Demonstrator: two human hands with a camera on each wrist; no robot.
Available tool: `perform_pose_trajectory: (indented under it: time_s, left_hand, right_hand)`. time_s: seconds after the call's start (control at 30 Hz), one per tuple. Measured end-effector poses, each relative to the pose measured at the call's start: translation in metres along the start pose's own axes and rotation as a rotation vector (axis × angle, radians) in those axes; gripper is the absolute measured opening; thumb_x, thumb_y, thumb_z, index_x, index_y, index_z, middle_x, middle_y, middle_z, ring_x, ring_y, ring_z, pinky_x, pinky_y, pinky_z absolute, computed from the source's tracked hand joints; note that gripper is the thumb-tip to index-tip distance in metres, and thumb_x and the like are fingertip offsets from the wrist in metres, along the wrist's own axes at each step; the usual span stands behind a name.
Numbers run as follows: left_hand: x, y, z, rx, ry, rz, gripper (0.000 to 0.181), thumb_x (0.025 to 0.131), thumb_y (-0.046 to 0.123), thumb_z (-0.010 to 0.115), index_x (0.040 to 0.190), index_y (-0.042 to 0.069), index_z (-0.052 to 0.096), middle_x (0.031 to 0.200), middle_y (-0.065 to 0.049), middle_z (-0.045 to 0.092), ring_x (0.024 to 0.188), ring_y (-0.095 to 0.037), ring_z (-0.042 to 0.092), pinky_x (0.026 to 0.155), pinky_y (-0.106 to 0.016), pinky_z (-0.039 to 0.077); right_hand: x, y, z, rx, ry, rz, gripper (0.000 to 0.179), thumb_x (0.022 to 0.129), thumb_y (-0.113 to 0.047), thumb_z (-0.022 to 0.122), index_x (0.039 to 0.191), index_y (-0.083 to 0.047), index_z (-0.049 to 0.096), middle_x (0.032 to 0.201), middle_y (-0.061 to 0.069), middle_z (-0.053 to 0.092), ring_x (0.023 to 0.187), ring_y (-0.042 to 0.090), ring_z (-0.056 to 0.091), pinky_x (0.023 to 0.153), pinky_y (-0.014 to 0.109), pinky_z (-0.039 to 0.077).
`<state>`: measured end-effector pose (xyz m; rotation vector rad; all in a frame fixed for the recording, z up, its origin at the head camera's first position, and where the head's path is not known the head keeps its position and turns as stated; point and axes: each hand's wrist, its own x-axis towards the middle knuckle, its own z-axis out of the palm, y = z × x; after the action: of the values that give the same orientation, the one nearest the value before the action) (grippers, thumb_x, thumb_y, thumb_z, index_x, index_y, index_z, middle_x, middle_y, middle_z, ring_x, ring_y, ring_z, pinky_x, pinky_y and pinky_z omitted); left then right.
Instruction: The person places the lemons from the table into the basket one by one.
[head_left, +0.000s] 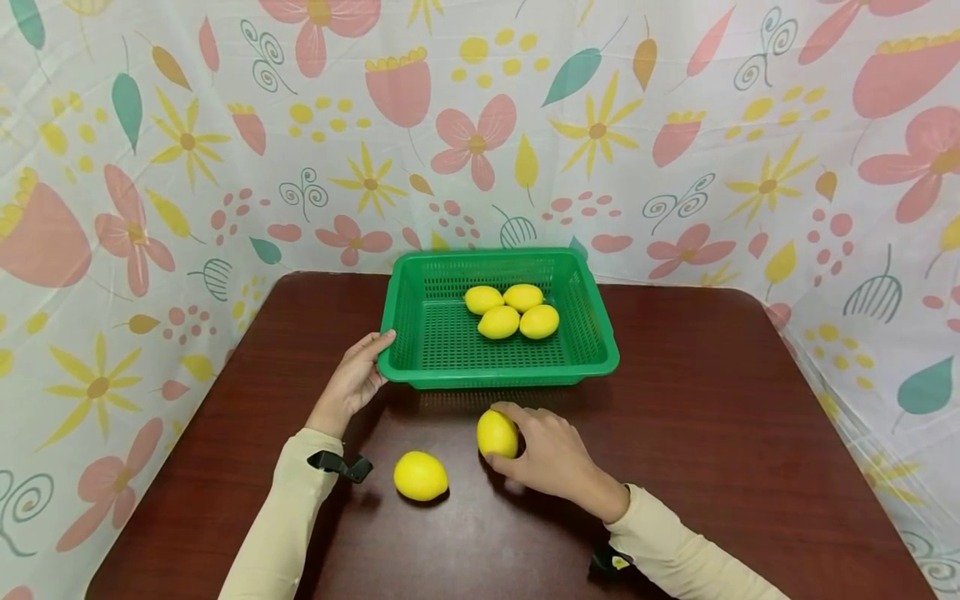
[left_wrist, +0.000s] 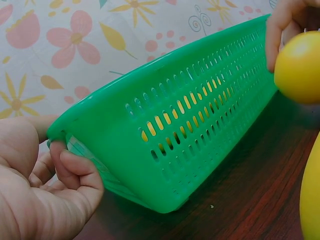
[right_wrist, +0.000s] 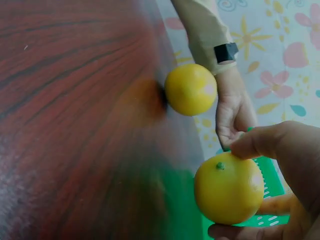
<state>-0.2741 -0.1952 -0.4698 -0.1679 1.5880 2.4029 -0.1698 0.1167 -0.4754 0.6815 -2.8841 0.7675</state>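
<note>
My left hand (head_left: 356, 379) grips the left rim of a green plastic basket (head_left: 517, 372), its fingers curled round the edge in the left wrist view. Several yellow lemons (head_left: 498, 322) lie together inside, toward the back and right of the basket. In front of it, my right hand (head_left: 551, 450) holds another lemon (head_left: 497, 434) between thumb and fingers; the right wrist view shows the green stem nub on this held lemon (right_wrist: 229, 187). One more lemon (head_left: 421, 476) lies on the table to the left of the right hand, nearer the front.
The dark red-brown wooden table (head_left: 697, 400) has a glossy surface. A white floral cloth (head_left: 480, 125) hangs along its back and sides, close behind the basket. Black bands (head_left: 341, 465) are strapped round both wrists over cream sleeves.
</note>
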Motion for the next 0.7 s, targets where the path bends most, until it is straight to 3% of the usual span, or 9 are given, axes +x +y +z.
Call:
perform_pose_trajectory:
  time_s: [0.27, 0.57, 0.7]
  left_hand:
    - [0.000, 0.000, -0.001, 0.000, 0.000, 0.004, 0.018, 0.106, 0.028, 0.060, 0.102, 0.010, 0.056, 0.097, -0.002, 0.065, 0.076, -0.008, 0.068, 0.073, -0.023, 0.057]
    - [0.001, 0.000, 0.000, 0.003, 0.005, 0.006, 0.019, 0.107, 0.028, 0.059, 0.102, 0.009, 0.056, 0.094, -0.002, 0.066, 0.073, -0.008, 0.067, 0.071, -0.023, 0.056]
    - [0.000, -0.001, 0.000, 0.002, 0.005, 0.006, 0.019, 0.107, 0.028, 0.059, 0.102, 0.010, 0.057, 0.095, -0.002, 0.066, 0.073, -0.007, 0.067, 0.071, -0.022, 0.056]
  right_hand:
    - [0.005, -0.009, -0.029, 0.080, -0.073, -0.080, 0.059, 0.080, -0.044, 0.082, 0.132, -0.022, 0.065, 0.088, -0.011, 0.065, 0.076, 0.013, 0.062, 0.061, 0.023, 0.047]
    - [0.020, -0.020, -0.063, 0.127, -0.191, -0.187, 0.060, 0.086, -0.046, 0.079, 0.138, -0.021, 0.062, 0.112, -0.010, 0.070, 0.086, 0.011, 0.062, 0.070, 0.027, 0.050]
    - [0.033, -0.021, -0.076, 0.176, -0.256, -0.235, 0.061, 0.086, -0.044, 0.079, 0.140, -0.022, 0.060, 0.105, -0.013, 0.069, 0.082, 0.006, 0.063, 0.071, 0.026, 0.054]
